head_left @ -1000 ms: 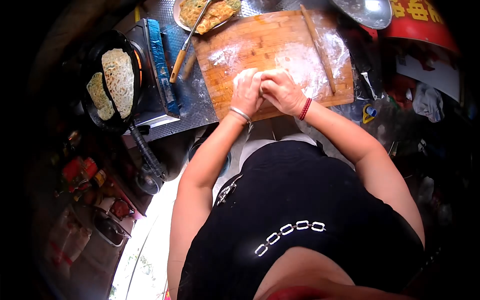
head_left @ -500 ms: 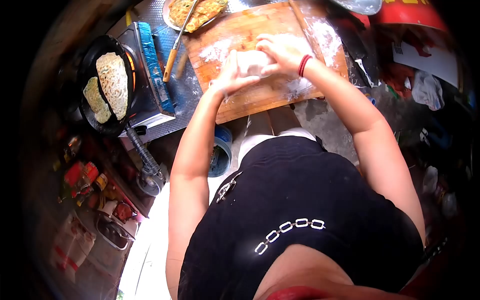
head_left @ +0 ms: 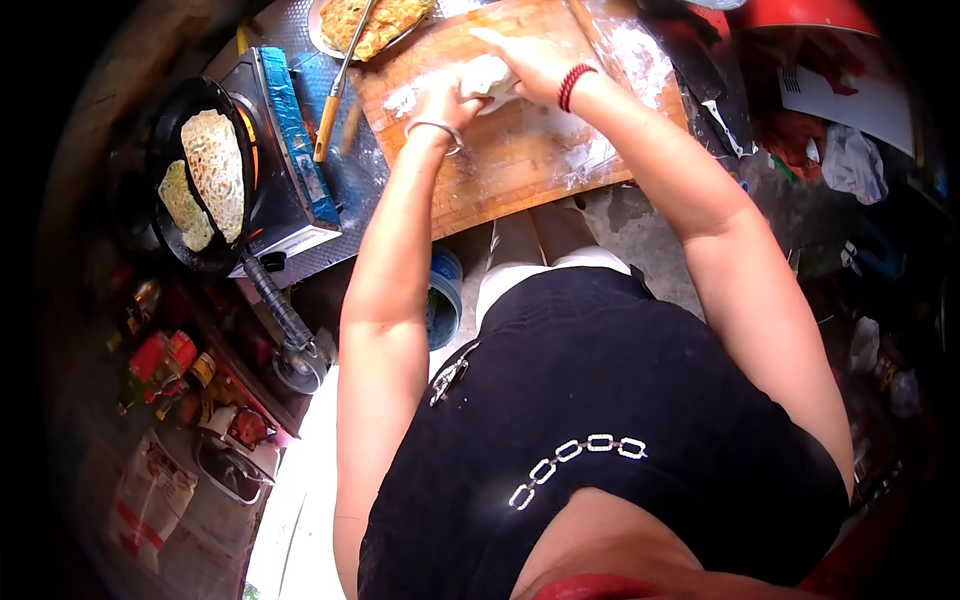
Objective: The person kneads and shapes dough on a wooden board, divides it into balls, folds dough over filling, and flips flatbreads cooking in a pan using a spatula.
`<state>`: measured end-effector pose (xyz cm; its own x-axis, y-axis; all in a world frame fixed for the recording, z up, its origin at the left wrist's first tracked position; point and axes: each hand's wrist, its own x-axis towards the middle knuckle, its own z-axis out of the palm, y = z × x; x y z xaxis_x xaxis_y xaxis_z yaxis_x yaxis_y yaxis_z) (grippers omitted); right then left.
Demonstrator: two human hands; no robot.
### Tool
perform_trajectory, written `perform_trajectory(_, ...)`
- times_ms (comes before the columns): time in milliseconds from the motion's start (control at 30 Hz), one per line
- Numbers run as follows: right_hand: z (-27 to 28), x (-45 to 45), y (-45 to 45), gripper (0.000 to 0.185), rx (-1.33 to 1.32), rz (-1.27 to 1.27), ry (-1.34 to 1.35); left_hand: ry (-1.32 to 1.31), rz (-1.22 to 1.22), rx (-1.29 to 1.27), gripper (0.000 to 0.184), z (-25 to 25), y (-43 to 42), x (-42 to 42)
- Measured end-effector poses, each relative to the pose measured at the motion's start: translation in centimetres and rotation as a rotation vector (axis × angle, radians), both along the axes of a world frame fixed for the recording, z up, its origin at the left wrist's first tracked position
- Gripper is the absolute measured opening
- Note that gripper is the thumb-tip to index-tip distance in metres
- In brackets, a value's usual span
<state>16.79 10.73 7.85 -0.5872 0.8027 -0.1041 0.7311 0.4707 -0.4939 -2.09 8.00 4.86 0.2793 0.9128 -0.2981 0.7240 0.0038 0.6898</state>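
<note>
A pale lump of dough (head_left: 487, 78) lies on the floured wooden board (head_left: 500, 185), between my two hands. My left hand (head_left: 443, 103), with a silver bangle at the wrist, presses against the dough's left side, its fingers round it. From the right, my right hand (head_left: 528, 62) touches the dough with its fingers stretched out, a red beaded bracelet on that wrist. A rolling pin (head_left: 585, 18) lies at the board's far right, partly out of view.
Two flat pieces of bread (head_left: 215, 170) sit in a black pan (head_left: 160, 215) on the stove at the left. A plate of browned flatbread (head_left: 365, 25) stands behind the board, a wooden-handled spatula (head_left: 327, 125) beside it. A blue bucket (head_left: 445, 270) is below the table.
Both hands have come apart from their clasp and moved forward to the far part of the board, with the dough now visible between them. The view has shifted slightly.
</note>
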Motion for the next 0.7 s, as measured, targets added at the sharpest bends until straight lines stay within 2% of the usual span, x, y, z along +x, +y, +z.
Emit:
perform_trajectory(33, 0.3, 0.3, -0.2, 0.072, 0.102, 0.015, -0.050, 0.087, 0.018, 0.088, 0.041, 0.6, -0.9, 0.9)
perform_trajectory(67, -1.8, 1.3, -2.5, 0.075, 0.324, -0.026, 0.164, 0.174, 0.038, 0.185, 0.039, 0.9, -0.9, 1.6)
perform_trajectory(100, -1.8, 1.7, -3.8, 0.074, 0.283, -0.078, 0.127, 0.185, 0.005, 0.371, 0.039, -0.8, -1.6, 1.6)
perform_trajectory(200, -1.2, 2.0, -7.1, 0.072, 0.201, -0.134, -0.016, 0.336, -0.005, 0.527, 0.040, 0.3, -4.0, 2.6)
perform_trajectory(233, -0.8, 1.9, -7.8, 0.072, 0.185, -0.136, -0.071, 0.412, -0.012, 0.605, 0.024, -0.6, -4.7, 2.8)
perform_trajectory(267, -0.2, 1.7, -8.3, 0.073, 0.192, -0.148, -0.041, 0.486, -0.020, 0.609, 0.030, -1.6, -5.6, 3.1)
perform_trajectory(333, 0.9, 1.0, -8.7, 0.076, 0.208, -0.163, 0.022, 0.404, -0.023, 0.655, 0.043, -1.3, -6.1, 3.0)
perform_trajectory(367, 1.0, 0.7, -8.7, 0.067, 0.281, -0.131, 0.026, 0.284, -0.058, 0.589, 0.046, -1.3, -5.6, 2.7)
perform_trajectory(433, -0.1, -0.2, -7.3, 0.065, 0.306, 0.009, 0.094, 0.047, -0.132, 0.441, 0.053, -0.9, -4.5, 1.3)
perform_trajectory(500, -1.0, -0.9, -4.0, 0.058, 0.307, 0.091, 0.085, -0.093, -0.037, 0.320, 0.055, -0.9, -3.5, -0.9)
perform_trajectory(533, 0.3, -1.3, -2.8, 0.055, 0.288, 0.051, 0.046, -0.164, 0.014, 0.256, 0.056, -0.5, -3.3, -1.8)
perform_trajectory(567, -0.5, -1.7, -1.3, 0.054, 0.315, 0.029, 0.068, -0.088, 0.023, 0.410, 0.056, -0.1, -3.7, -2.4)
perform_trajectory(600, -0.8, -2.2, 0.2, 0.053, 0.344, 0.008, 0.089, -0.191, 0.094, 0.419, 0.056, 0.3, -4.1, -2.4)
perform_trajectory(667, -1.1, -2.5, 0.3, 0.049, 0.375, -0.025, 0.065, -0.314, 0.259, 0.172, 0.055, 1.3, -5.7, -2.5)
perform_trajectory(700, -0.8, -2.7, -1.5, 0.047, 0.380, -0.043, 0.039, -0.311, 0.269, 0.190, 0.055, 1.4, -6.5, -2.7)
